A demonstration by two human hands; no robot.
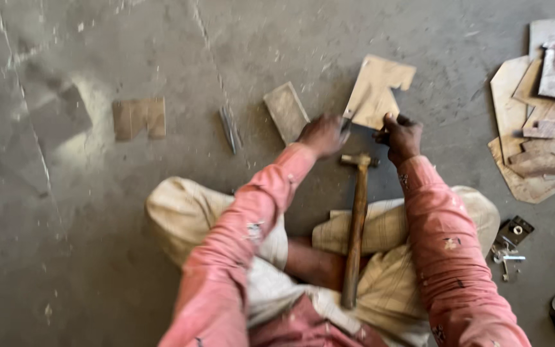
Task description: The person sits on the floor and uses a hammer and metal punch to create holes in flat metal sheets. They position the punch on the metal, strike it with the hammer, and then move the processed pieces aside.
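Note:
I sit cross-legged on a grey concrete floor. My left hand (322, 134) and my right hand (399, 136) both grip the near edge of a notched plywood piece (376, 90) that lies on the floor ahead of me. Between my hands, a hammer (356, 218) with a wooden handle rests on my lap, its metal head pointing toward the plywood. What the left hand's fingers pinch at the plywood edge is too blurred to tell.
A rectangular wood block (286, 111) lies left of the plywood, with a thin metal bar (229, 128) beside it and a brown board piece (139, 117) farther left. Stacked plywood offcuts (541, 122) lie at the right. Small metal hardware (510, 241) lies at the lower right.

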